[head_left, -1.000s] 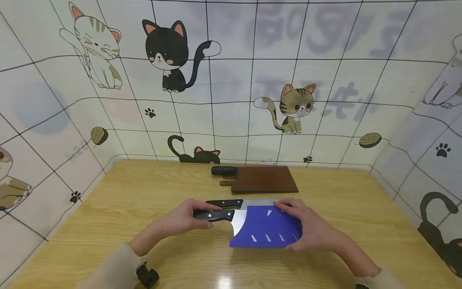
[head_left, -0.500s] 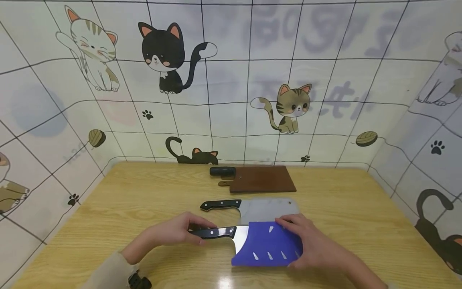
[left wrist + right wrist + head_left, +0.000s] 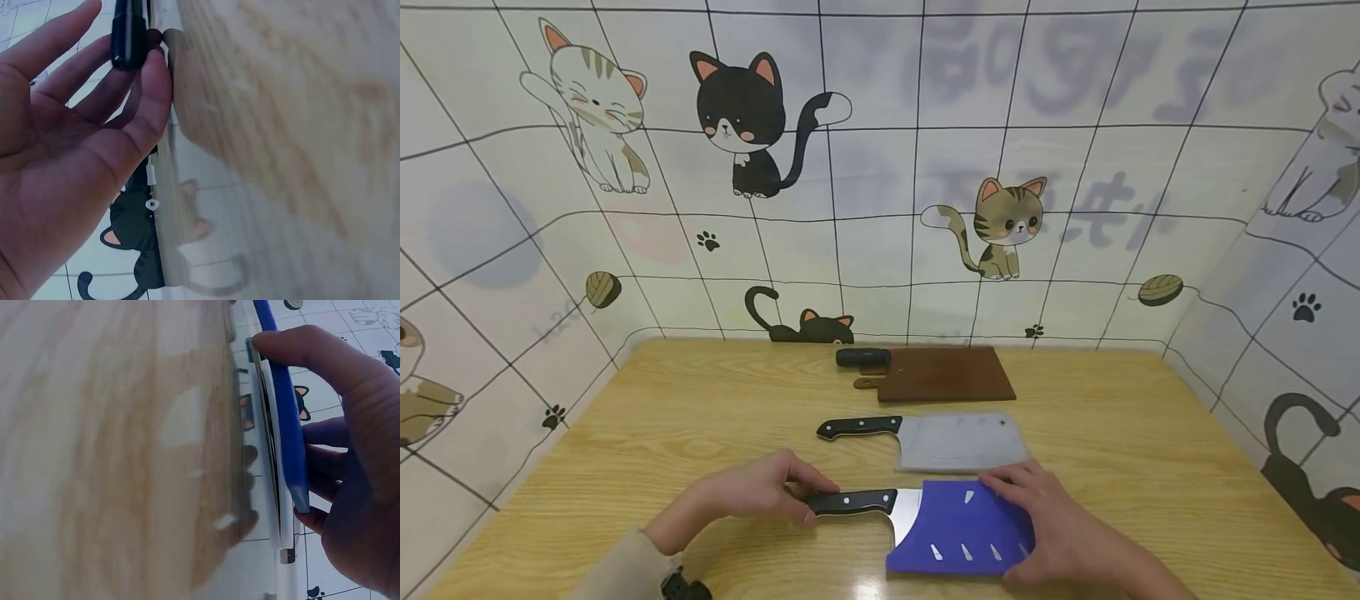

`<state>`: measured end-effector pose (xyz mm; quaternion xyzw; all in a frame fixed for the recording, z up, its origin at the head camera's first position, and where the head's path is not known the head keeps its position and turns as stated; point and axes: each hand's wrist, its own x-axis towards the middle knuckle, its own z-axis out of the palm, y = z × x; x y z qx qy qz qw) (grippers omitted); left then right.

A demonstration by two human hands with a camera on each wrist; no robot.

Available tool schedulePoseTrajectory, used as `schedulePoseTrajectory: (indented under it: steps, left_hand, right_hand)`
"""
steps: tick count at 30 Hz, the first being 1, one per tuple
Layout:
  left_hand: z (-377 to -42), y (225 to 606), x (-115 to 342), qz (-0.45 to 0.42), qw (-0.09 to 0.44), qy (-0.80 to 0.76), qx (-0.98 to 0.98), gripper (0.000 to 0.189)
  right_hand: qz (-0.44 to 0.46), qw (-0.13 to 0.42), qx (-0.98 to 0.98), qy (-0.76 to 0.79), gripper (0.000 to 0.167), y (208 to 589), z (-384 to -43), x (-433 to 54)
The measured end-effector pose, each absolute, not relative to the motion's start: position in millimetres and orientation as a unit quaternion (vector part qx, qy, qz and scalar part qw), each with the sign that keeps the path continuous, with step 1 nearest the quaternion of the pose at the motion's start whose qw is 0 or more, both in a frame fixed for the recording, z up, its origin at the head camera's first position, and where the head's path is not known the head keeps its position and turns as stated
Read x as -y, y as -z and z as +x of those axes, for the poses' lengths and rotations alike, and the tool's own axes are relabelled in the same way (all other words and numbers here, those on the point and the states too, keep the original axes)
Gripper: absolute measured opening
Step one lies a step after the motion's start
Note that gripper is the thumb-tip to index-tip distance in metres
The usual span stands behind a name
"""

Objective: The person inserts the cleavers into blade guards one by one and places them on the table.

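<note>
A cleaver with a black riveted handle (image 3: 853, 502) lies across the front of the table, its steel blade mostly covered by a blue sheath (image 3: 958, 529) with slanted slots. My left hand (image 3: 767, 490) pinches the butt of the handle between thumb and fingers. At the other end, my right hand (image 3: 1056, 533) grips the sheath's right side, thumb on the near edge and fingers on the far one. In the right wrist view the blue sheath (image 3: 290, 425) is seen edge-on, close over the tabletop. Just behind lies a second cleaver (image 3: 958, 442), black-handled, with a greyish-white covering over its blade.
Farther back, a brown sheath or board-like piece (image 3: 951, 373) lies with a black handle (image 3: 863, 357) at its left. The wooden table (image 3: 700, 400) ends at a cloth wall (image 3: 880, 192) printed with cats and grid lines, which also rises on both sides.
Both hands have brought the blue-sheathed cleaver toward the near edge and down to the tabletop. The second cleaver behind, earlier partly covered, now shows fully.
</note>
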<state>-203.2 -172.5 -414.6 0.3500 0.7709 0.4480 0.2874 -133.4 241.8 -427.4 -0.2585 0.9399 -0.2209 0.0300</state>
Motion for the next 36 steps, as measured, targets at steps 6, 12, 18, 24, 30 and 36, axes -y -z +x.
schedulePoseTrajectory:
  steps: [6, 12, 18, 24, 30, 36]
  left_hand:
    - [-203.7, 416.0, 181.4, 0.334, 0.301, -0.474, -0.757, 0.043]
    - [-201.0, 417.0, 188.1, 0.313, 0.301, -0.493, -0.754, 0.046]
    - [-198.2, 416.9, 191.4, 0.326, 0.308, -0.487, -0.75, 0.046]
    - [-197.8, 414.5, 190.3, 0.32, 0.329, -0.457, -0.762, 0.05]
    - [-198.2, 415.2, 189.2, 0.318, 0.331, -0.466, -0.756, 0.052]
    - [-198.4, 418.0, 191.0, 0.312, 0.329, -0.479, -0.751, 0.052]
  right_hand:
    - [-0.254, 0.038, -0.94, 0.224, 0.103, 431.2, -135.1, -244.2]
    - [-0.267, 0.017, -0.937, 0.226, 0.102, 437.8, -135.4, -245.2]
    - [-0.214, 0.098, -0.935, 0.266, 0.101, 436.5, -136.3, -243.1]
    - [-0.178, 0.135, -0.93, 0.292, 0.105, 435.1, -135.9, -242.7]
    - [-0.191, 0.109, -0.936, 0.276, 0.104, 436.4, -131.9, -244.1]
    - [-0.169, 0.12, -0.936, 0.284, 0.104, 436.9, -128.5, -247.7]
